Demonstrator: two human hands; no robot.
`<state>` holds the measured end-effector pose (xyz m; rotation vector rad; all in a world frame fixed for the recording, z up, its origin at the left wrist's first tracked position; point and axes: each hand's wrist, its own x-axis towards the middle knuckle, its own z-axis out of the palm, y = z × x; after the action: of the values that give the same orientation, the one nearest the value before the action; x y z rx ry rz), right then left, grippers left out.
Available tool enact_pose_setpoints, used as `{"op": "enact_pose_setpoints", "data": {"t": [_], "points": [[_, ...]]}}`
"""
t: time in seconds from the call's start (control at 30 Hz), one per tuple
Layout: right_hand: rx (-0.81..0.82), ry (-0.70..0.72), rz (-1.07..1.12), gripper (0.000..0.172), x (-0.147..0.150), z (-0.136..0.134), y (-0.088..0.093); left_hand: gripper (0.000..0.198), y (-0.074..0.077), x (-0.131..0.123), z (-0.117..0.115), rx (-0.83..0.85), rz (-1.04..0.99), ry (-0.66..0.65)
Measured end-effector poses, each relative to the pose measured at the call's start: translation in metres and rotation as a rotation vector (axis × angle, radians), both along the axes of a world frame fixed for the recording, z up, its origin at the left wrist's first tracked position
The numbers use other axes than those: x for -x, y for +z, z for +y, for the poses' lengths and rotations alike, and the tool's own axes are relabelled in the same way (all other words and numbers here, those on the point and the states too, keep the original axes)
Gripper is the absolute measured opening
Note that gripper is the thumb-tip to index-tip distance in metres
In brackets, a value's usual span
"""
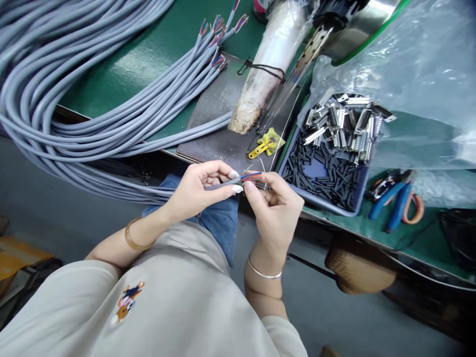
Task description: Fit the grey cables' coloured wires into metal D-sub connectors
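Grey cable (222,185): our left hand (193,191) pinches it, our right hand (277,208) pinches its coloured wires (253,176) by the desk (148,54) edge

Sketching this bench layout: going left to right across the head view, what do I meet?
Grey cable bundle, left hand holding a cable end, right hand pinching its coloured wires, blue tray, blue-handled pliers.

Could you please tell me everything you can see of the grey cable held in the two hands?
The grey cable has a smooth, plastic-looking sheath, stripped at its end so that thin coloured wires, red, blue and orange, show. It lies about level, end pointing right, in front of the bench edge. The left hand pinches the sheath near that end; the right hand pinches the wires.
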<state>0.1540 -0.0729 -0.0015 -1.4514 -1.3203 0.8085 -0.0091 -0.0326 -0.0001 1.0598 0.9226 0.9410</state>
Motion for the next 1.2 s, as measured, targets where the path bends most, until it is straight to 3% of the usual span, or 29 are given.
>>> {"op": "enact_pose_setpoints", "data": {"t": [0.13, 0.3, 0.47, 1.2], "points": [[-0.008, -0.009, 0.057, 0.009, 0.003, 0.001, -0.001, 0.026, -0.001, 0.002, -0.002, -0.045, 0.045, 0.045], [-0.042, -0.081, -0.001, 0.010, 0.007, 0.000, -0.001, 0.036, 0.005, 0.007, -0.001, 0.020, 0.011, -0.107], [-0.069, -0.167, -0.039, 0.009, 0.011, 0.001, 0.001, 0.046, 0.007, 0.010, 0.003, 0.103, -0.034, -0.153], [0.052, -0.073, 0.108, 0.007, 0.012, 0.006, 0.002, 0.034, 0.006, 0.011, 0.003, 0.173, -0.025, -0.193]]}}
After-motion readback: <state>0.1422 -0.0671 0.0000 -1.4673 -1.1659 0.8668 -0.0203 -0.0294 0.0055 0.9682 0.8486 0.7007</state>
